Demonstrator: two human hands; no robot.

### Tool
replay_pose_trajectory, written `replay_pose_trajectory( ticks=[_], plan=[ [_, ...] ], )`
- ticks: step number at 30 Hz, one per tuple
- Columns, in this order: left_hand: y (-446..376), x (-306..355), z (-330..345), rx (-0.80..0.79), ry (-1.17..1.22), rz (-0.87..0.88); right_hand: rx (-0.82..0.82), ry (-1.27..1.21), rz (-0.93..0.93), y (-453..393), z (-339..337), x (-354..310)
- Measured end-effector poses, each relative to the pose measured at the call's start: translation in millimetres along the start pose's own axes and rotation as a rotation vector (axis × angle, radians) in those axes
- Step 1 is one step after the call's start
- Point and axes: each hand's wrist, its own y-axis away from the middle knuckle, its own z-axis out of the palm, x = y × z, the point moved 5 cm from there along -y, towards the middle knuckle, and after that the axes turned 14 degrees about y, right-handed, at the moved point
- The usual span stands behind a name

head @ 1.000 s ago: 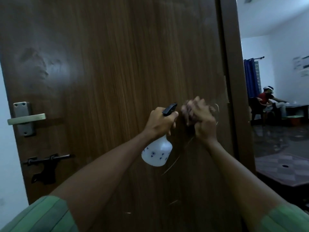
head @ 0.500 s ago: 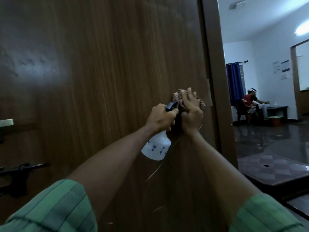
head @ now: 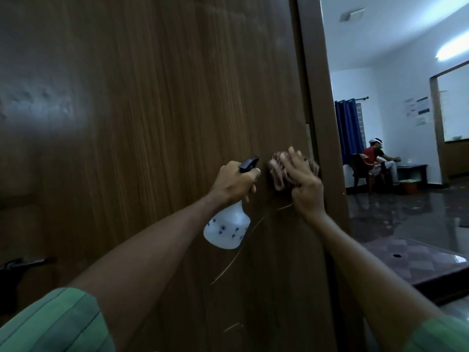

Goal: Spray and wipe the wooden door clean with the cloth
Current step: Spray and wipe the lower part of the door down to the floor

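A dark brown wooden door (head: 152, 123) fills the left and middle of the view. My left hand (head: 234, 184) grips a white spray bottle (head: 227, 228) with small blue flowers and a black trigger head, held close to the door. Just to its right, my right hand (head: 305, 185) presses a bunched brownish cloth (head: 278, 172) flat against the door near its right edge; the cloth is blurred. Thin curved scratches mark the wood below the hands.
The door frame (head: 322, 123) runs down right of my hands. A black bolt latch (head: 15, 266) sits at the far left. Through the opening is a room with a glossy dark floor (head: 406, 219), a blue curtain, and a seated person (head: 375, 161) at a low table.
The view has shifted right, so the door handle has left the frame. My right hand with the cloth has moved slightly right and down along the door; the bottle hand stays beside it.
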Motion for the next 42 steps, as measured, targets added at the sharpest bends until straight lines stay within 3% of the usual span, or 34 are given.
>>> replay_pose_trajectory(
  ticks=[4,9,12,16,23,29,31,36,42],
  plan=[
    [8.4,-4.4,6.0,-0.01,-0.002,0.006,-0.051,0.034,-0.035,12.0,-9.6,14.8],
    [23.4,-12.8,25.8,-0.07,-0.008,0.002,-0.025,-0.019,0.171,-40.1,-17.7,13.8],
    [28.5,-16.2,31.9,-0.05,0.021,-0.019,-0.017,0.063,0.066,15.5,-6.6,10.8],
    [41.6,-25.0,43.4,-0.05,0.035,-0.042,-0.127,0.078,0.028,109.2,-1.8,28.5],
    [57.3,-40.1,48.8,-0.091,-0.008,-0.078,-0.009,0.082,0.148,29.3,-7.4,18.1],
    [58.2,-51.4,45.2,-0.074,-0.007,-0.097,-0.081,0.138,-0.038,154.5,7.8,17.4],
    [61.1,-58.0,49.0,-0.078,-0.003,-0.093,-0.078,0.138,-0.05,143.2,5.7,23.4],
    [68.3,-79.6,65.6,-0.137,0.021,-0.12,0.095,0.046,0.19,40.1,1.1,20.6],
    [62.9,-94.0,62.5,-0.107,0.015,-0.121,0.082,0.084,0.11,41.3,5.0,20.2]
  ],
)
